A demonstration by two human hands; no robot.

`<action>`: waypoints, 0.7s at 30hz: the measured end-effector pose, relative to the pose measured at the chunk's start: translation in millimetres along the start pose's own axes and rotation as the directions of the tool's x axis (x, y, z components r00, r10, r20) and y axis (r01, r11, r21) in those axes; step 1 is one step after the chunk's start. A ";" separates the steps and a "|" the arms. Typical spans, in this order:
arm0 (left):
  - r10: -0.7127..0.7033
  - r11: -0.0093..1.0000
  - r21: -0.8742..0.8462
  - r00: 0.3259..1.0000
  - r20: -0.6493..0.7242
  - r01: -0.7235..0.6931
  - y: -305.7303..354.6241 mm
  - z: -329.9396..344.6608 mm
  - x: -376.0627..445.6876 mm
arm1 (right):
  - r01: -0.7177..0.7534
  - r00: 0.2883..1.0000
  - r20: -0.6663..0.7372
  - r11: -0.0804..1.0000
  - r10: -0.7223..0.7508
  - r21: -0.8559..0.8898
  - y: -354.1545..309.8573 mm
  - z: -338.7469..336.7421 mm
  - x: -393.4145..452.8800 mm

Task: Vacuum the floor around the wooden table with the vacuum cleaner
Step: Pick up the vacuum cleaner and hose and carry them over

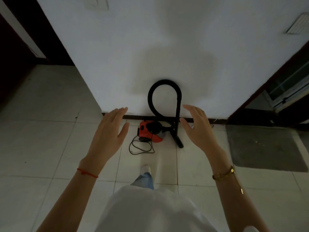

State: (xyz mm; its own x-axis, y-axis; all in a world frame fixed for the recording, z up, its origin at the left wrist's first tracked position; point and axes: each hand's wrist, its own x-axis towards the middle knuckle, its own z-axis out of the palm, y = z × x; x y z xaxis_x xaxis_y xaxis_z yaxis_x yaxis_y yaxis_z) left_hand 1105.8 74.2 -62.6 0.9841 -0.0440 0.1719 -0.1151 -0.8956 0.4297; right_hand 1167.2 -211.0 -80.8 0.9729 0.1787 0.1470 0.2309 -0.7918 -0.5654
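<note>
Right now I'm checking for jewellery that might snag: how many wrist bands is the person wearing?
2: a red string on the left wrist, a gold bracelet on the right. None seems hidden.

wall (167, 39): plain white, faint grey shadow patch low at centre
skirting (200, 118): dark strip along wall base
floor (41, 139): pale square tiles, thin grout lines
mat (264, 148): grey, lies on the tiles at right
left doorway (21, 47): dark frame, dark beyond
right doorway (287, 91): dark frame, glazed panels behind
vent (299, 24): slatted, upper right of wall
light: dim, cool
</note>
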 end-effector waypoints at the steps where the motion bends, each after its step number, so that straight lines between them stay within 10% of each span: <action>1: 0.013 1.000 0.003 1.000 0.008 -0.013 -5.4 2.6 17.6 | -0.005 1.000 -0.008 1.000 0.005 0.005 0.5 2.8 16.2; 21: 0.051 0.998 0.041 0.991 0.120 -0.056 -105.0 177.6 185.3 | -0.076 0.997 0.011 0.996 0.076 -0.044 119.7 146.9 163.5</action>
State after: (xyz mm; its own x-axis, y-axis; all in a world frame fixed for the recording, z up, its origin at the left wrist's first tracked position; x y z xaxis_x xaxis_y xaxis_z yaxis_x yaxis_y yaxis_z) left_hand 1324.3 81.5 -233.2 0.9860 -0.1427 0.0857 -0.1649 -0.9089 0.3830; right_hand 1356.1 -190.7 -243.6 0.9877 0.1244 0.0943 0.1557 -0.8282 -0.5384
